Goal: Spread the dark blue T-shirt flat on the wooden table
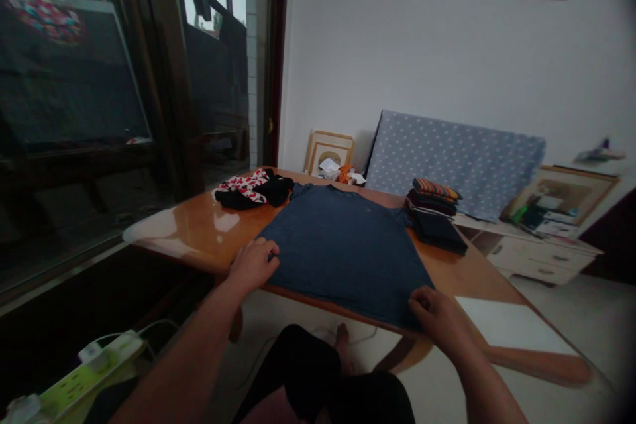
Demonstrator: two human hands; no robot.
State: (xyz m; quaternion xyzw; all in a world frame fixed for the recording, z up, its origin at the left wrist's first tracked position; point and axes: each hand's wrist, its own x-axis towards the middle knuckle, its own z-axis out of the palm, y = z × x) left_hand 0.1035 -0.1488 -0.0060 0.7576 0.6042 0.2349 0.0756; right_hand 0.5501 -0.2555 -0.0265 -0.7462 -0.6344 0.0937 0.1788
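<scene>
A dark blue T-shirt [342,245] lies spread flat on the wooden table [191,228], its neck toward the far edge and its hem along the near edge. At the left end of the hem, my left hand [253,265] has its fingers curled on the cloth. My right hand [440,315] pinches the hem's right corner, thumb against the fingers. Beyond the shirt's left sleeve sits a loose heap of black and red-and-white patterned clothes [248,189]. A stack of folded clothes [434,212], with a striped piece on top, stands near the other sleeve.
A white sheet [514,324] lies on the table's right part. Behind stand a polka-dot cloth cover [452,159], framed pictures [330,139] and a white drawer cabinet [541,262]. At lower left is a power strip [87,377] with cords; glass doors [144,79] are on the left.
</scene>
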